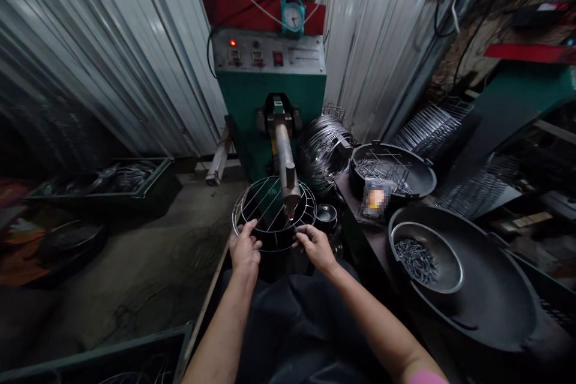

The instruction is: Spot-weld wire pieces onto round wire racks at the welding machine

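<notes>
A round wire rack [261,231], with two rings and parallel bars, lies level beneath the tip of a spot welder [288,177]. My left hand [246,248] is closed on the rack's near left rim, thumb on top. On the right, my right hand [316,246] pinches a small wire piece [294,228] at the near rim, right below the welder's pointed electrode [290,210]. Fingers partly cover that piece, so its full shape is hidden. The lower electrode cannot be made out.
Right of me, a large black pan [490,306] holds a metal bowl [454,270] of small metal pieces. Behind it, another pan [423,174] contains wire parts. Wire rings [321,144] hang beside the welder. Green crates [155,177] stand on the left floor.
</notes>
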